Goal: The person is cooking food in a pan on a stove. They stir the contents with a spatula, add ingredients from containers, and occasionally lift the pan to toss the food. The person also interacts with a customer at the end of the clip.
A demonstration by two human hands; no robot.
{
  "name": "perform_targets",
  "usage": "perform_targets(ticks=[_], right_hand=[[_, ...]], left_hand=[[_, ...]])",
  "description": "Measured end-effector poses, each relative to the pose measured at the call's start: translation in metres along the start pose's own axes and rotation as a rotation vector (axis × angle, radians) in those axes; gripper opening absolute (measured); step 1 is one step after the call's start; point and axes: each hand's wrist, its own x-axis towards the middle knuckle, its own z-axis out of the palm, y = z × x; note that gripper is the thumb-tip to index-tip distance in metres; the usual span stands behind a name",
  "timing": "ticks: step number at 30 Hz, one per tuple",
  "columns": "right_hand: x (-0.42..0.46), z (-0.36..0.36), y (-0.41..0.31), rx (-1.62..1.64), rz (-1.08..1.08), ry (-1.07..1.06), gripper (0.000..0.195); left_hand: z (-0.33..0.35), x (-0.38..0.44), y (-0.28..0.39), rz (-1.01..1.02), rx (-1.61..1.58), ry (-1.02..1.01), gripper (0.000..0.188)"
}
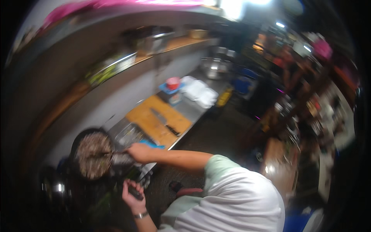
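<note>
A dark wok [76,145] stands at the left, filled with a pale, chopped, meat-like food [94,155]. My right hand [140,153] grips the handle of a cooking utensil, whose far end is in the food; blur hides its exact shape. Below it, my left hand [134,195] is closed around a thick dark handle [135,192]. That handle points toward the wok, but the join between them is too dark to make out. Beside my right hand lie a clear plastic bag or wrap [129,133] and a bright blue item [152,143].
A kitchen knife [161,116] lies on a wooden cutting board [145,111]. Past it are a red bowl [173,82], white foam boxes [200,91] and metal pots [214,68]. A shelf [69,100] along the wall holds a tray of green vegetables [105,72].
</note>
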Motion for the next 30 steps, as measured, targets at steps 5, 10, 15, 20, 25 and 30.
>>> perform_targets(ticks=[5,10,15,20,25,30], right_hand=[[-0.028,0.028,0.024,0.283,0.048,0.153,0.036],[-0.043,-0.01,0.029,0.438,-0.034,0.299,0.035],[-0.05,-0.054,0.08,0.53,0.003,0.377,0.038],[-0.073,-0.093,0.081,0.529,-0.051,0.426,0.032],[-0.099,-0.085,0.095,0.474,0.036,0.433,0.031],[-0.109,-0.082,0.099,0.514,0.015,0.463,0.032]], left_hand=[[0.01,0.007,-0.012,-0.121,-0.143,-0.085,0.012],[0.044,-0.048,-0.056,-0.035,-0.099,0.026,0.016],[0.085,-0.025,-0.003,-0.054,-0.244,-0.063,0.02],[0.093,0.002,-0.001,0.034,-0.195,-0.152,0.022],[0.123,-0.03,-0.037,0.057,-0.238,-0.099,0.018],[0.114,0.009,0.009,0.114,-0.17,-0.069,0.023]])
